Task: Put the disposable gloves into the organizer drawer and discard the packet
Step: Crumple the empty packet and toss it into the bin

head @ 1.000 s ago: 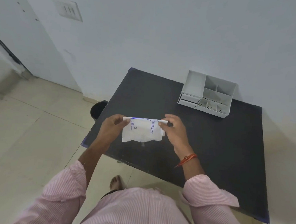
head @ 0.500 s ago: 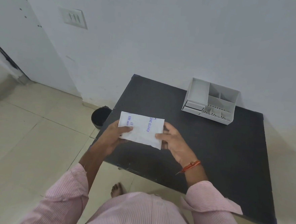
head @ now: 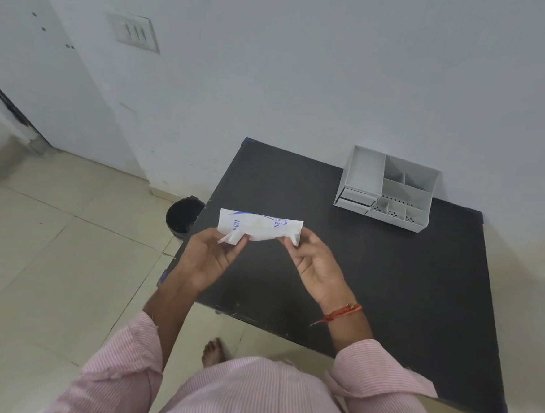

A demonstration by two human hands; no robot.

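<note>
Packet (head: 260,226) of gloves, white with blue print, hangs in the air above the near-left part of a black table (head: 403,296), held by both ends. The left hand (head: 211,255) pinches the packet's left corner between thumb and fingers, the other fingers loosely curled; the right hand (head: 314,264) pinches the right end the same way, palm turned up. The packet bows slightly between them. At the table's far right, near the wall (head: 306,79), stands a grey organizer (head: 388,188) with open compartments on top and a small drawer (head: 357,196) low on its left front, shut or nearly so. The table stands against the white wall on a pale tiled floor (head: 51,255). A black bin (head: 183,214) sits on the floor just beside the table's left edge. A switch plate (head: 133,32) is on the wall, and a door (head: 32,76) lies to the left.
</note>
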